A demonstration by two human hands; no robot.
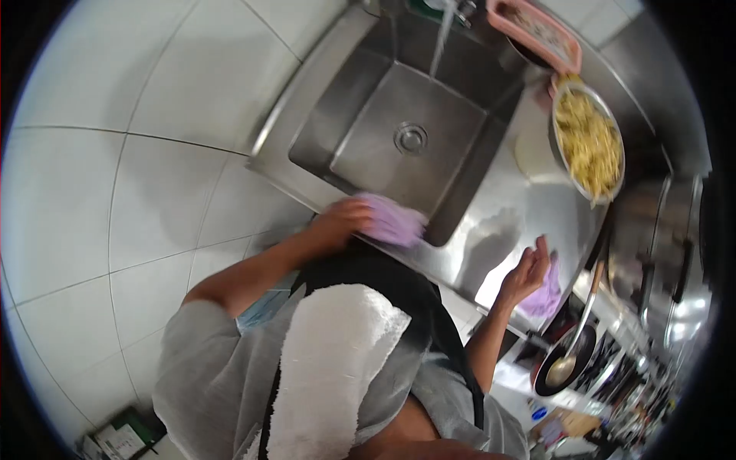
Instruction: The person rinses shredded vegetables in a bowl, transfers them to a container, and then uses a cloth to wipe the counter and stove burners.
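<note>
My left hand [343, 222] is closed on a purple cloth [392, 220], which lies over the front rim of the steel sink [414, 100]. Water runs from the tap [442, 38] at the sink's far side. Over the counter [491, 222] to the right, my right hand [529, 274] is raised with its fingers apart and nothing in them. Beside and partly behind it is a second purple cloth [546, 290] on the counter's right part.
At the back right stand a bowl of yellow shredded food [589, 142] and a pink tray [537, 34]. A pan [566, 360] with a ladle [561, 371] sits at the lower right, near many utensils. Tiled wall [161, 184] bounds the left.
</note>
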